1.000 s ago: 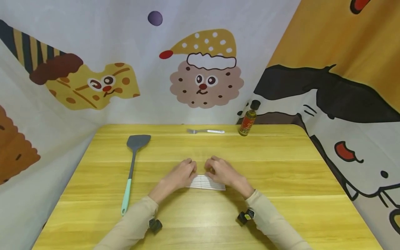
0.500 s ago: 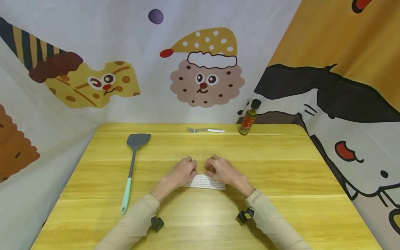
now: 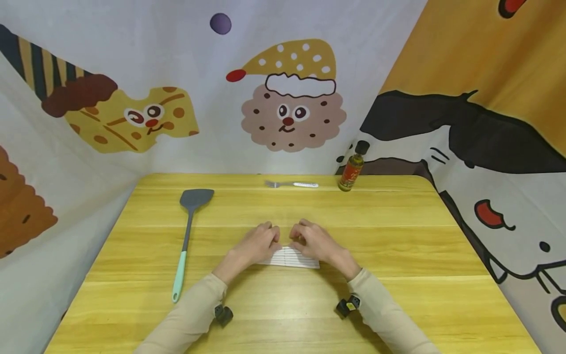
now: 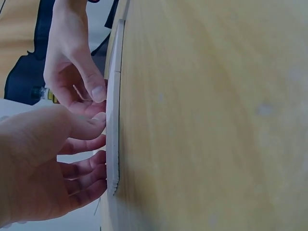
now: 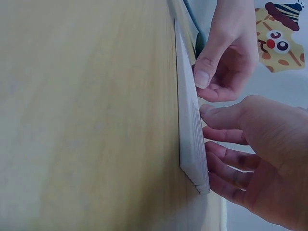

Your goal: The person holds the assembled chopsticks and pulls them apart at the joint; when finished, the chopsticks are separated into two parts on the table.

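Observation:
A white lined sheet of paper, folded into a narrow strip, lies flat on the wooden table. Layers show at its end in the right wrist view. My left hand is over the left part of the strip, thumb and bent fingers at its far edge. Mirroring it, my right hand holds the same edge further right. In the left wrist view the thumb and fingertips meet the paper strip. The far edge is partly hidden behind both hands.
Left of the hands lies a grey spatula with a mint handle. A fork lies near the back edge of the table. To its right stands a small bottle with a black cap. A printed cloth hangs behind.
Both hands keep their places at the paper's far edge. Slightly more of the strip's lower left corner shows beside the left hand; the head view has tilted a little.

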{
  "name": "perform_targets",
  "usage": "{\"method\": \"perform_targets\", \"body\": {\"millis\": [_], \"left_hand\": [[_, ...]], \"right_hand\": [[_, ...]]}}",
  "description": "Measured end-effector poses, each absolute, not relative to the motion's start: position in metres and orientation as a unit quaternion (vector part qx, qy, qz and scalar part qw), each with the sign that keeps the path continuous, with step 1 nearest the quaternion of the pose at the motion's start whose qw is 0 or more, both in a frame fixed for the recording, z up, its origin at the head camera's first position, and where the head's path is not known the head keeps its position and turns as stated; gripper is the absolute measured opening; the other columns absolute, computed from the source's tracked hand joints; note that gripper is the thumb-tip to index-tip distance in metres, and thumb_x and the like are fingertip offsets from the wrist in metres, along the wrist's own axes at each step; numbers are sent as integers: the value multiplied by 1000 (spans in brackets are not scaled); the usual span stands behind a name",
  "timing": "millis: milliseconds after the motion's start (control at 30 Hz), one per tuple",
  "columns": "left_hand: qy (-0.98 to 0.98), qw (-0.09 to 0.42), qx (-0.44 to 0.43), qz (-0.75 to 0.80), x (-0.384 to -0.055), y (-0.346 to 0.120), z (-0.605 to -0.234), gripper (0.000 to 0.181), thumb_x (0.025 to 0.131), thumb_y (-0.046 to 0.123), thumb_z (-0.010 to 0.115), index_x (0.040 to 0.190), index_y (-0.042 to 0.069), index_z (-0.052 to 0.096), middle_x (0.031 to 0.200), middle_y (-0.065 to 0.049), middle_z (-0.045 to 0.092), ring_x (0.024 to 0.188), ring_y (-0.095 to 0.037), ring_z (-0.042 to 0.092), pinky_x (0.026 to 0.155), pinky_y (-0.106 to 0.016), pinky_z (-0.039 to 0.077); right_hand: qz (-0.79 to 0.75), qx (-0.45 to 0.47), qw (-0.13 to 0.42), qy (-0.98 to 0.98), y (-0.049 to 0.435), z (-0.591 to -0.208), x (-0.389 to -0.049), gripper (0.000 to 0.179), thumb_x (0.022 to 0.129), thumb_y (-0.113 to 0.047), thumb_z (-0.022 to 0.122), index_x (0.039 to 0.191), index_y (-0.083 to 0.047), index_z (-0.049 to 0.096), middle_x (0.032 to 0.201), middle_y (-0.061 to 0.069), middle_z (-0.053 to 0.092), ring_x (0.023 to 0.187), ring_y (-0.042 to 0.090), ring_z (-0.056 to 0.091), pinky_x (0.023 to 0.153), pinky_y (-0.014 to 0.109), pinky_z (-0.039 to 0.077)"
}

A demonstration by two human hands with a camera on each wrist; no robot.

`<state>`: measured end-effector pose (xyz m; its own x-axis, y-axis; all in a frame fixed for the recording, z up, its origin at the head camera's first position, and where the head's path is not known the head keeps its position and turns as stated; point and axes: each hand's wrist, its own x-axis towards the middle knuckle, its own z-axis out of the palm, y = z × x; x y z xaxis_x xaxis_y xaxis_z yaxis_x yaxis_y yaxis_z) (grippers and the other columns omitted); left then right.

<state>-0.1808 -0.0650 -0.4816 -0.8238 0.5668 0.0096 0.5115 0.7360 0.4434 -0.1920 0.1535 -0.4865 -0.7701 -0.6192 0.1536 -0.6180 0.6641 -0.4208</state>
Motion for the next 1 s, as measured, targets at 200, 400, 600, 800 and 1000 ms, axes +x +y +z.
{"method": "perform_targets", "body": {"millis": [200,400,600,800,1000], "left_hand": [[934,52,284,210,-182,-65,-485,13,96,20,70,92,10,63,88,-1,57,75,-13,50,66,-26,47],[937,49,278,207,-182,-64,-487,9,100,14,63,93,10,61,86,-1,55,74,-13,50,65,-26,45],[934,59,282,213,-184,-63,-486,8,98,13,66,93,10,61,88,-1,54,75,-14,50,65,-26,46],[919,56,310,236,-186,-68,-484,2,98,8,65,98,7,67,93,-2,60,79,-12,55,68,-23,51],[913,-17,342,222,-182,-74,-473,5,95,3,68,98,3,72,97,-5,67,88,-18,66,76,-23,58]], "right_hand": [[-231,-343,-5,910,150,-488,-193,17,87,-18,80,99,-8,72,95,4,67,82,13,63,71,23,55],[-240,-352,5,905,145,-492,-196,11,88,-11,79,97,-9,72,93,3,68,81,12,65,71,21,56],[-229,-363,-2,903,145,-492,-199,9,88,-5,76,95,-9,72,91,2,69,81,13,66,71,21,56],[-213,-385,-29,898,148,-487,-198,8,89,-4,75,96,-8,74,94,2,70,84,15,66,76,24,58],[-204,-401,-58,891,149,-478,-196,7,91,-3,72,97,-6,73,95,3,70,86,16,66,79,25,59]]}}
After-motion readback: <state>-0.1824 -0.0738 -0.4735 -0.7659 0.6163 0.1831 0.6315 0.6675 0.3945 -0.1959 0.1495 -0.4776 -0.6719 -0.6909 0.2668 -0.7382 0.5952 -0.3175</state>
